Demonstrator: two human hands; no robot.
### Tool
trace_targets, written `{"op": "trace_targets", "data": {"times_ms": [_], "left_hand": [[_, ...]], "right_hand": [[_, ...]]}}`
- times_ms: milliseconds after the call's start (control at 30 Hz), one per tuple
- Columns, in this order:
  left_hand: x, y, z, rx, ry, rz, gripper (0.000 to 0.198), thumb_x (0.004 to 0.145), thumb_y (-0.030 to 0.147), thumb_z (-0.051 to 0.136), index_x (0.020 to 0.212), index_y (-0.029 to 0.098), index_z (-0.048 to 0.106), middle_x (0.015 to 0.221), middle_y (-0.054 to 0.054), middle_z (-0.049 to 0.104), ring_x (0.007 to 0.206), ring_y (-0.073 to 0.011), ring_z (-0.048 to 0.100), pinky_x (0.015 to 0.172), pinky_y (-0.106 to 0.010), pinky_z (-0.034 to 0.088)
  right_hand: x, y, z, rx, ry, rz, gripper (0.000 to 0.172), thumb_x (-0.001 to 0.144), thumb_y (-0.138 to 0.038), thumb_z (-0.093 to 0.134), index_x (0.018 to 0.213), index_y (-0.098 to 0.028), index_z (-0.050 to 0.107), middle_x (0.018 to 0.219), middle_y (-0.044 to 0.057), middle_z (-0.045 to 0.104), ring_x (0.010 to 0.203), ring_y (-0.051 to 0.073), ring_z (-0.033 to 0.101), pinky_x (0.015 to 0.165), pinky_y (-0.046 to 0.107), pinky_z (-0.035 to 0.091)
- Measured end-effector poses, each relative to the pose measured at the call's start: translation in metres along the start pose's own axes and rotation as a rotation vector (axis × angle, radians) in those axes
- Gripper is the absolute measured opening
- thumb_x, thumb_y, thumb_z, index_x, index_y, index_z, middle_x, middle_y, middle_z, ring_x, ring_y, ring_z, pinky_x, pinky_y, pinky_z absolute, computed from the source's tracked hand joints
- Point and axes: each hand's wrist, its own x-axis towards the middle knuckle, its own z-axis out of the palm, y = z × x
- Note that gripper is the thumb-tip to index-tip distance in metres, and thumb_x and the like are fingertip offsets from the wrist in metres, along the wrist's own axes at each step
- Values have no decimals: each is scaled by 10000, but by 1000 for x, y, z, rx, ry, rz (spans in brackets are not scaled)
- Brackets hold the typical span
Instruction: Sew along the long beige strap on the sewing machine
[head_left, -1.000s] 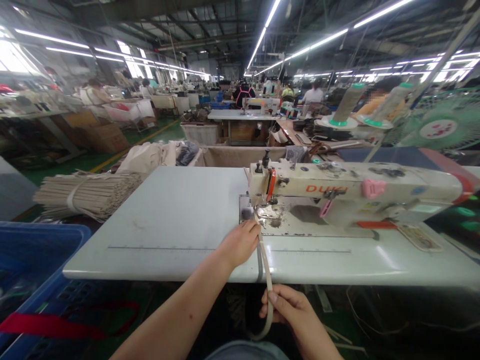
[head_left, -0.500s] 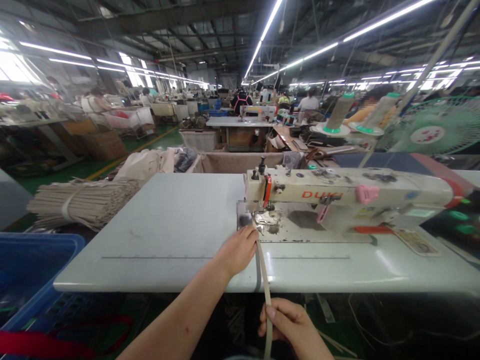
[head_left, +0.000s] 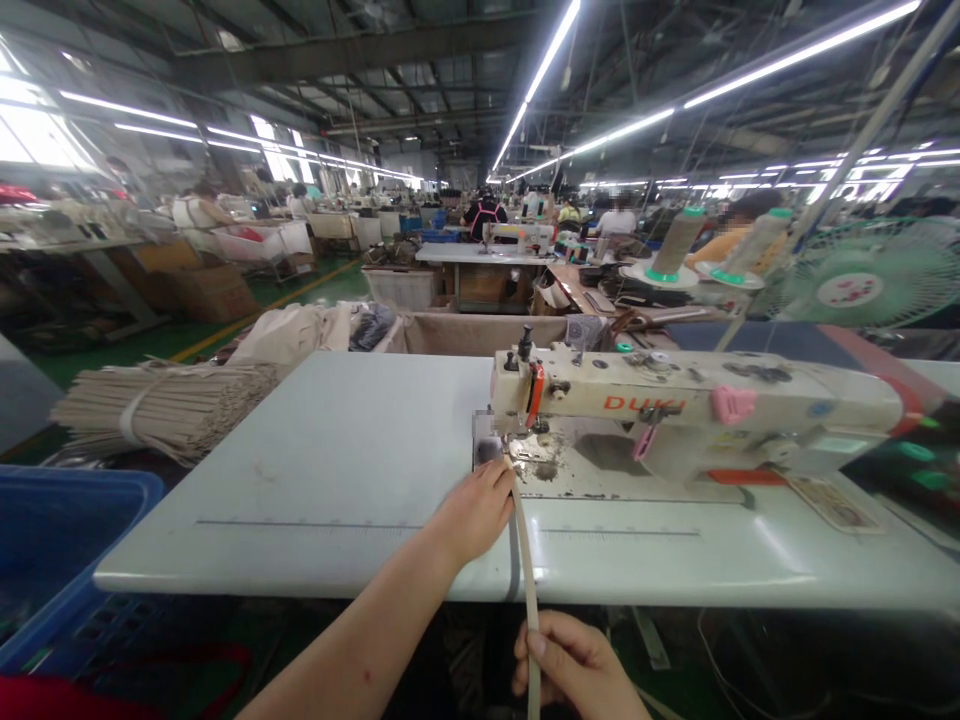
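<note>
A large factory hall stretches far back under a dark roof of steel trusses point(head_left: 360, 45). Long fluorescent tube lights point(head_left: 555, 45) run in rows toward the far end, and bright windows point(head_left: 30, 140) glare along the left wall. The floor point(head_left: 150, 345) is painted green and has a yellow line point(head_left: 247, 315) along an aisle. A wide white desk point(head_left: 337, 450) fills the foreground, with a blue plastic crate point(head_left: 67, 540) low at its left. Behind it stands a fabric-lined bin point(head_left: 465, 330), and beyond that another white desk point(head_left: 465, 255). Cardboard boxes point(head_left: 202, 290) sit at the left, and a pale green fan point(head_left: 874, 285) stands at the right. Seated people point(head_left: 486, 212) work in the distance.
</note>
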Motion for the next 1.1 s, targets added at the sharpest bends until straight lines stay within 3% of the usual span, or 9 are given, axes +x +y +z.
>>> {"op": "trace_targets", "data": {"times_ms": [133,367,533,700,1100], "left_hand": [[-1,3,-4,37,2,24,198,971,143,501,1148,192,577,1274,-116,624,1176,-252,633,1074,-432,526],[-3,2,-3,39,16,31,199,941,119,530,1115,199,584,1267,-106,631,1190,-247,628,1094,-428,517],[-3,-1,2,47,29,40,194,949,130,524,1122,192,586,1262,-114,633,1194,-251,630,1096,-432,514],[-2,0,-1,32,12,28,186,950,130,524,1114,197,584,1263,-112,631,1180,-251,638,1074,-430,528],[-3,-2,-1,6,15,19,238,951,134,528,1179,195,561,1277,-116,616,1186,-243,635,1063,-410,533]], "right_hand": [[0,-2,-1,-28,-35,-68,506,785,-678,764,862,-179,728,679,40,703,603,138,576,591,242,437],[-1,-12,-5,-285,-13,-215,466,831,-633,718,757,-173,741,773,38,644,747,189,549,706,300,417],[-2,-26,3,-246,90,-175,458,739,-625,805,769,-175,726,726,10,612,721,177,509,685,286,405],[-10,-45,19,-62,125,-81,381,811,-561,789,853,-183,755,795,30,684,778,182,589,745,286,466],[-18,-45,21,26,119,-19,413,784,-564,825,814,-156,769,712,48,727,695,161,628,691,269,483]]}}
